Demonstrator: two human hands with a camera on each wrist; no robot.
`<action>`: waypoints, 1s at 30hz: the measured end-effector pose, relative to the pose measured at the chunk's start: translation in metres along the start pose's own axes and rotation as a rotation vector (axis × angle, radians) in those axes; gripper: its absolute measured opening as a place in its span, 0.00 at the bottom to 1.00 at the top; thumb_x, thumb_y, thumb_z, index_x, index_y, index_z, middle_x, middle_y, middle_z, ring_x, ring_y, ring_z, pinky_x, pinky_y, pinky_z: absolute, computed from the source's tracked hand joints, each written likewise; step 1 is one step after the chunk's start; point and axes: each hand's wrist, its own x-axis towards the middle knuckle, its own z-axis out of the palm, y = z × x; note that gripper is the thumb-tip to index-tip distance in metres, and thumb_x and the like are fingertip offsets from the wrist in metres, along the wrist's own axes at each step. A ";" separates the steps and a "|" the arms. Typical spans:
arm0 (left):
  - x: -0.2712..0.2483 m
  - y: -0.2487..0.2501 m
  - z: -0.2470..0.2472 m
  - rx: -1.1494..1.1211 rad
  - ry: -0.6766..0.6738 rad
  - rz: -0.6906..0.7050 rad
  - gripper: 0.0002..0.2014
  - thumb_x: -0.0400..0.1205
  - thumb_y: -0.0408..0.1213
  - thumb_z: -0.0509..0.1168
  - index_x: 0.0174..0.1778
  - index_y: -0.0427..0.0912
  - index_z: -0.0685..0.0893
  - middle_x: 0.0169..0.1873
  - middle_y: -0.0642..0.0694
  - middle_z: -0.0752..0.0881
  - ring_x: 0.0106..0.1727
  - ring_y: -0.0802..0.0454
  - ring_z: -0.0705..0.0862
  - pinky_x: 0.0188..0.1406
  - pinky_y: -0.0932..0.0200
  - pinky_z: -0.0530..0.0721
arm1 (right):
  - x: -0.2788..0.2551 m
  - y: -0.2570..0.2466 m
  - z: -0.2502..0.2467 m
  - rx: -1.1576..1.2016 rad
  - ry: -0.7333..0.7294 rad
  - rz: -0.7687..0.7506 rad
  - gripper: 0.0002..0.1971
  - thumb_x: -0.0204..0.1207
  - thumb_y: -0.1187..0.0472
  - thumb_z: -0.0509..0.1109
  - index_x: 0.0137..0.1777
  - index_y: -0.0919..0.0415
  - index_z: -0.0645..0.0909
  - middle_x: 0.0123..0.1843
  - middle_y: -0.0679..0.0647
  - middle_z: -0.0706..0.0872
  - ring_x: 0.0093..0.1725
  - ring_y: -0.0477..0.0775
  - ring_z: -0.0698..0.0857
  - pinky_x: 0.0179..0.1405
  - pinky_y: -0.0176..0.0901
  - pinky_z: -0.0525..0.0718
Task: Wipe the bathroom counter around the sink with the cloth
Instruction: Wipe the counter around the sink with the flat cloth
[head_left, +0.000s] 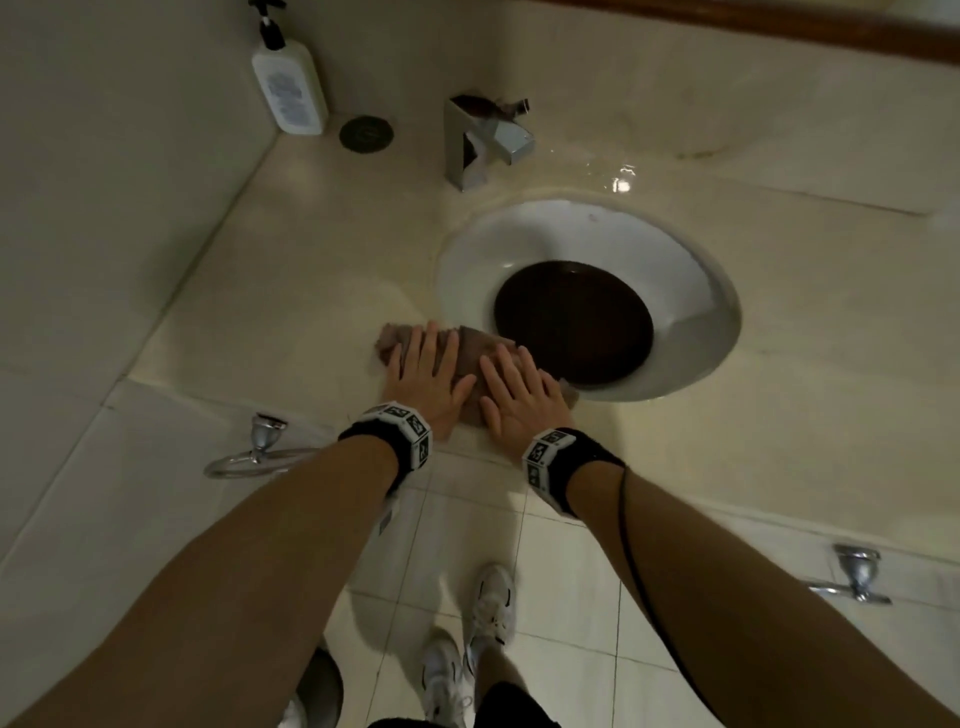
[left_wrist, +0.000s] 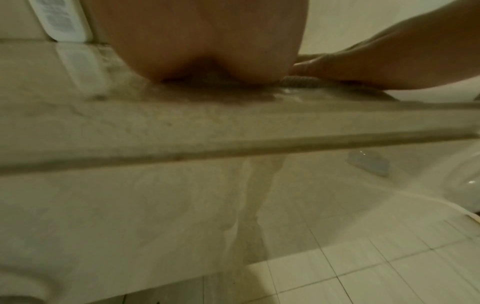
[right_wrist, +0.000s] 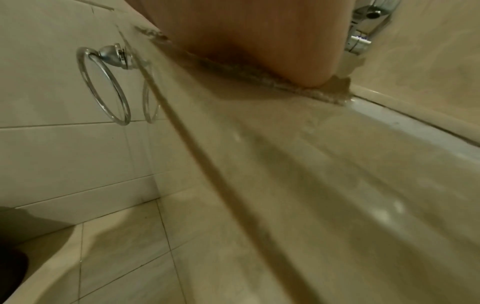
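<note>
A brownish-grey cloth (head_left: 470, 353) lies on the beige counter (head_left: 291, 291) at the near-left rim of the round white sink (head_left: 691, 291). My left hand (head_left: 426, 371) presses flat on the cloth's left part with straight, spread fingers. My right hand (head_left: 517, 392) presses flat on its right part, right beside the sink's rim. In the left wrist view my palm (left_wrist: 207, 51) sits on the cloth (left_wrist: 298, 81), with the right hand (left_wrist: 376, 67) alongside. In the right wrist view the palm (right_wrist: 259, 41) covers the cloth (right_wrist: 293, 87) near the counter's front edge.
A chrome faucet (head_left: 485, 143) stands behind the sink, with a wet patch (head_left: 621, 176) to its right. A white pump bottle (head_left: 288, 85) and a dark round disc (head_left: 366, 133) stand in the back left corner. Towel rings (head_left: 260, 452) hang below the counter's front.
</note>
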 end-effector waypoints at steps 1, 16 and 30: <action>-0.006 0.005 0.002 0.002 -0.005 0.007 0.34 0.86 0.58 0.42 0.83 0.46 0.38 0.84 0.39 0.41 0.84 0.42 0.41 0.81 0.43 0.42 | -0.009 0.001 0.002 -0.010 0.013 0.009 0.29 0.84 0.43 0.39 0.84 0.50 0.42 0.86 0.53 0.41 0.84 0.59 0.40 0.81 0.57 0.47; -0.041 0.114 0.013 0.026 -0.052 0.173 0.33 0.85 0.59 0.39 0.83 0.49 0.38 0.83 0.38 0.38 0.84 0.40 0.39 0.81 0.38 0.40 | -0.104 0.070 0.018 -0.027 0.063 0.167 0.33 0.80 0.42 0.32 0.83 0.53 0.51 0.86 0.55 0.51 0.84 0.59 0.47 0.81 0.56 0.48; -0.011 0.303 0.025 -0.002 -0.070 0.296 0.33 0.87 0.55 0.43 0.84 0.43 0.43 0.84 0.37 0.42 0.84 0.42 0.41 0.81 0.42 0.39 | -0.167 0.244 0.012 0.026 0.081 0.234 0.31 0.81 0.45 0.40 0.81 0.58 0.61 0.83 0.57 0.60 0.82 0.60 0.58 0.77 0.56 0.60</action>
